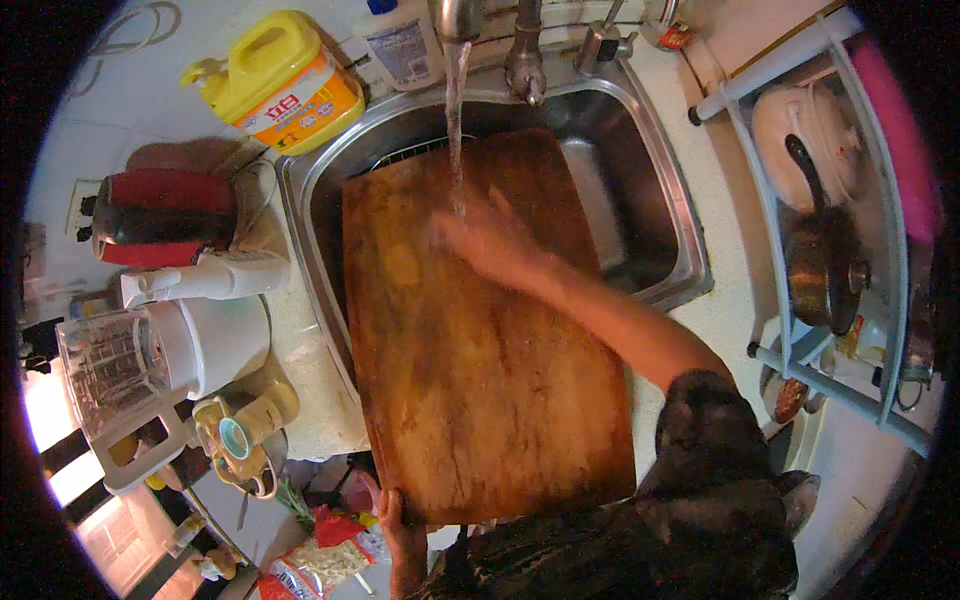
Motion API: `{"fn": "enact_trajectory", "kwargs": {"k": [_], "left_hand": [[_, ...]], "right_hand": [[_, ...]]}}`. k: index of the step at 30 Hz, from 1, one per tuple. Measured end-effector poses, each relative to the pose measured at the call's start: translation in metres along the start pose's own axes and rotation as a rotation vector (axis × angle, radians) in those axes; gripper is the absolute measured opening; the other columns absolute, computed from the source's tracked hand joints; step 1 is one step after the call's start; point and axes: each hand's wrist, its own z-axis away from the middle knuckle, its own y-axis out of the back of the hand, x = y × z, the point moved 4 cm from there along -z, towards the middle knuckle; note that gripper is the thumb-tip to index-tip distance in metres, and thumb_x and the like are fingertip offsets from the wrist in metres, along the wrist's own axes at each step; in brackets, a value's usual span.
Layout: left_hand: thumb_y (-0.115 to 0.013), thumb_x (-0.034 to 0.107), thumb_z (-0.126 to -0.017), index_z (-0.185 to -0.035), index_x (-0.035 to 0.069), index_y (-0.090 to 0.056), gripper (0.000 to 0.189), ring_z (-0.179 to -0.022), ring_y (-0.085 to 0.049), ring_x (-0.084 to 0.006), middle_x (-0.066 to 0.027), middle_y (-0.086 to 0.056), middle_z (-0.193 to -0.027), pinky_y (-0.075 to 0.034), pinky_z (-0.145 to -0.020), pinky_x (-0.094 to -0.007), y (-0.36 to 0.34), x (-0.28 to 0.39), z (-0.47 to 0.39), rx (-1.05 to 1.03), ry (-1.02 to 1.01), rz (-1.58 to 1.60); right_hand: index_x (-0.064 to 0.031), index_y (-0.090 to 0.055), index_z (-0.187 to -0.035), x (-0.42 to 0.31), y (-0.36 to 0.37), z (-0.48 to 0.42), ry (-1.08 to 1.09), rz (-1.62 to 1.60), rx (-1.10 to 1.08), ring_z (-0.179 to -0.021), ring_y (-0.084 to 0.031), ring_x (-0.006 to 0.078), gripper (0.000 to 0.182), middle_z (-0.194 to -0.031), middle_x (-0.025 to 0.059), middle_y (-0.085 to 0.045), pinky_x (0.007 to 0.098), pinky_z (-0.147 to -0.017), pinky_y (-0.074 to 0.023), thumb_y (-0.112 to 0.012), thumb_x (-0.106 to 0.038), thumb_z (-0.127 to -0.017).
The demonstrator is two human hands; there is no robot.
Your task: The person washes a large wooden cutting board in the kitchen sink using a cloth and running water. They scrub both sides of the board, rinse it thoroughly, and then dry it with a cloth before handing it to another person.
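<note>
A large brown wooden cutting board lies tilted across the sink, its far part inside the basin and its near edge by my body. My left hand grips the board's near left corner. Over the far half of the board is my right hand, blurred, its thumb apart from the fingers and no object visible in it. Water runs from the faucet onto the board beside this hand. The stainless steel sink surrounds the board's far part.
A yellow detergent jug stands behind the sink. Along the left counter are a red and black appliance, a white bottle, a blender and a plastic jug. On the right, a metal rack holds pans.
</note>
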Motion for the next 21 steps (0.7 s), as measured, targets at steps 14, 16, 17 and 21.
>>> {"fn": "enact_trajectory", "kwargs": {"k": [14, 16, 17, 21], "left_hand": [[-0.056, 0.032, -0.092, -0.12, 0.004, -0.054, 0.039, -0.087, -0.062, -0.0187, -0.005, -0.061, -0.104, -0.054, -0.063, -0.0344, -0.002, 0.005, -0.001, 0.096, 0.031, -0.019], [-0.056, 0.032, -0.093, -0.122, 0.003, -0.053, 0.04, -0.091, -0.062, -0.0187, -0.0051, -0.062, -0.106, -0.053, -0.071, -0.0342, -0.016, 0.007, 0.0, 0.097, 0.0, 0.008], [-0.056, 0.032, -0.094, -0.123, 0.003, -0.053, 0.041, -0.093, -0.062, -0.0188, -0.0051, -0.062, -0.107, -0.053, -0.076, -0.034, -0.018, 0.007, 0.0, 0.101, -0.023, 0.032], [-0.055, 0.03, -0.096, -0.124, 0.002, -0.053, 0.04, -0.1, -0.058, -0.0174, -0.0053, -0.061, -0.111, -0.046, -0.088, -0.0334, 0.001, -0.007, 0.003, 0.011, 0.119, -0.03]], "right_hand": [[-0.0074, -0.06, -0.12, 0.069, 0.025, 0.078, -0.269, -0.34, 0.174, -0.124, -0.046, 0.0448, 0.03, -0.131, 0.0272, -0.05, 0.0467, -0.102, -0.0399, -0.051, -0.011, -0.092], [-0.0064, -0.06, -0.119, 0.14, 0.018, 0.036, -0.375, -0.39, 0.371, -0.114, -0.053, 0.0446, 0.03, -0.126, 0.0262, -0.054, 0.0456, -0.094, -0.046, -0.052, -0.01, -0.091], [-0.0058, -0.061, -0.118, 0.144, 0.036, 0.017, -0.292, 0.033, 0.42, -0.109, -0.055, 0.045, 0.029, -0.123, 0.0257, -0.056, 0.0457, -0.09, -0.0484, -0.052, -0.01, -0.091], [-0.0104, -0.054, -0.13, 0.139, 0.036, 0.024, -0.407, -0.068, 0.227, -0.127, -0.046, 0.0375, 0.036, -0.138, 0.0258, -0.045, 0.0387, -0.105, -0.0385, -0.05, -0.012, -0.095]]}}
